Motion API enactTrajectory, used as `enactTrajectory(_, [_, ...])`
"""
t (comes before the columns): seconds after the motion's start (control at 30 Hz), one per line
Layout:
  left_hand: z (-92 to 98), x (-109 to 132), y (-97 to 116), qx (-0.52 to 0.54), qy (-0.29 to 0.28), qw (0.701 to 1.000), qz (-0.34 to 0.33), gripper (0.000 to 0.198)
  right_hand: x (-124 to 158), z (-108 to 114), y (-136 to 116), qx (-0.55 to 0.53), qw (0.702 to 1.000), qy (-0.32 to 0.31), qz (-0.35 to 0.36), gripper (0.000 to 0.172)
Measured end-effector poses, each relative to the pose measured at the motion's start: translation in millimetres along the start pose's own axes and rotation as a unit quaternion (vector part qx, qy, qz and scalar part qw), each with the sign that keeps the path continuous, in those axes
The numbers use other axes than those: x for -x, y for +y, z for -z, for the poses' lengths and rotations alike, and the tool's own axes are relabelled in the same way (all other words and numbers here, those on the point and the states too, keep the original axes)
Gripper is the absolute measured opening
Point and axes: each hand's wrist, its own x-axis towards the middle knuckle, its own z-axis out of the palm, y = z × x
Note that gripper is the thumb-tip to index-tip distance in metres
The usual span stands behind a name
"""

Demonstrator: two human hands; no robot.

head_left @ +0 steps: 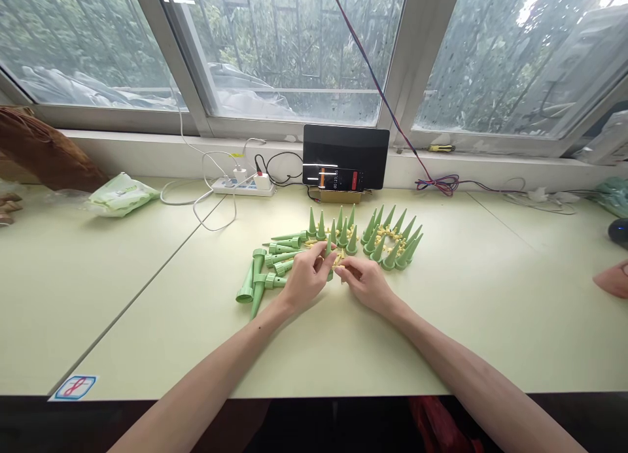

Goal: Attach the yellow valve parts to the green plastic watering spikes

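Observation:
My left hand (pixel 308 274) is closed around a green plastic cone-shaped spike (pixel 329 245), which stands point up between thumb and fingers. Close beside it, my right hand (pixel 366 280) pinches a small yellow piece (pixel 337 267) near the spike's lower part; whether the two touch is hidden by the fingers. Several green spikes (pixel 405 253) stand upright in a ring at the right, with small yellow pieces (pixel 390 234) among them. More upright spikes (pixel 342 234) are behind my hands. To the left, several green spikes (pixel 258 286) lie on their sides in a pile.
A black tablet (pixel 346 149) leans at the sill, with a phone (pixel 341 179) showing a timer before it. White power strip (pixel 244 186) and cables lie left of it. A green-white packet (pixel 122 195) lies farther left. Another person's hand (pixel 612 280) shows at the right edge.

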Motion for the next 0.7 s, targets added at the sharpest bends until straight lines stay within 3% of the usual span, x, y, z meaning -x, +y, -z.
enactTrajectory(0.27, [-1.1,1.1,-1.4,0.000,0.001,1.000,-0.004,0.025,-0.1,0.1,-1.0,-0.003,1.000,-0.015,-0.022,0.043])
enactTrajectory(0.57, [-0.6,0.0,-1.9,0.000,-0.001,1.000,-0.001,0.026,-0.6,0.8,-2.2,-0.009,0.999,-0.020,-0.029,0.019])
enactTrajectory(0.7, [-1.0,0.9,-3.3,-0.002,-0.004,1.000,-0.003,0.025,-0.9,1.0,-1.5,-0.011,0.999,-0.027,-0.020,0.022])
